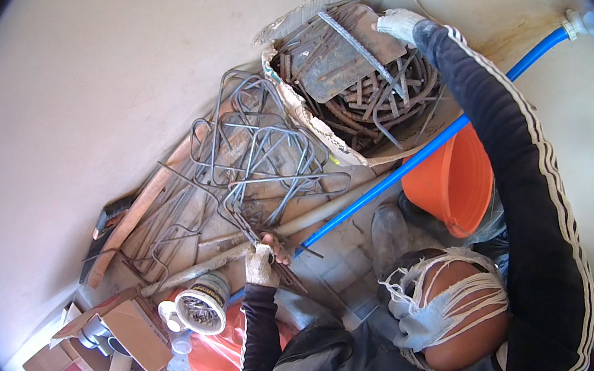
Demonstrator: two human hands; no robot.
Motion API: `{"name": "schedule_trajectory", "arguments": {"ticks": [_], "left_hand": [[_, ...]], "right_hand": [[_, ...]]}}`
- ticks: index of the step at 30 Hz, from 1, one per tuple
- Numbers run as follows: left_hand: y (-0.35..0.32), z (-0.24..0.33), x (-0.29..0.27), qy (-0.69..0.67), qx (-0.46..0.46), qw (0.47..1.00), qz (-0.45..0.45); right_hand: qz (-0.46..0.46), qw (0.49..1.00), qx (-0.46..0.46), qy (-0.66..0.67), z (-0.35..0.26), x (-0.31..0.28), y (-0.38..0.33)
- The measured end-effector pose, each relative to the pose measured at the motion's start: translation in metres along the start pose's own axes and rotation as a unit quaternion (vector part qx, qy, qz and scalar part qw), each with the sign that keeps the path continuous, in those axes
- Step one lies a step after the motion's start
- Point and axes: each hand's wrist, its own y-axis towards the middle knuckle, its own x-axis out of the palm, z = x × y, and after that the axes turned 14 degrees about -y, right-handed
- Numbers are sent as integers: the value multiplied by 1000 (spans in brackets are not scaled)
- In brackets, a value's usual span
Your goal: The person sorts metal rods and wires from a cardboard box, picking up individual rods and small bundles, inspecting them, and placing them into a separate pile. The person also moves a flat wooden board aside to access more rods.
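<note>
My left hand (260, 264), in a white work glove with bare fingertips, is closed round a few thin steel rods (246, 227) above the floor. They run up toward a tangle of bent steel bars (254, 142). Stretched out to the far right, my gloved right hand (401, 26) has its fingers at the edge of a flat, rusty metal plate (348, 59). The plate lies in a torn cardboard box (328, 136), on top of rusty rebar pieces (384, 103). A ribbed steel bar (361, 46) lies slanting across the plate.
A blue pipe (387, 183) crosses diagonally before the box to a wall fitting. An orange bucket (454, 183) lies tipped near my knee. At left are a white tub (204, 306) of small metal pieces, opened cardboard boxes (137, 338) and a wooden plank (153, 201) along the wall.
</note>
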Motion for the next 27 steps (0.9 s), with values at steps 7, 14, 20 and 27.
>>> {"name": "schedule_trajectory", "arguments": {"ticks": [7,14,20,27], "left_hand": [[0,-2,2,-9,17,1000,11],[0,0,0,15,6,1000,-6],[0,-2,-3,-20,25,999,27],[-1,0,-5,-18,24,999,19]], "right_hand": [[8,992,34,123,-6,-23,-34],[112,926,-72,353,-11,-34,-78],[145,820,-55,551,-43,-17,-124],[260,766,41,586,-74,37,-185]]}}
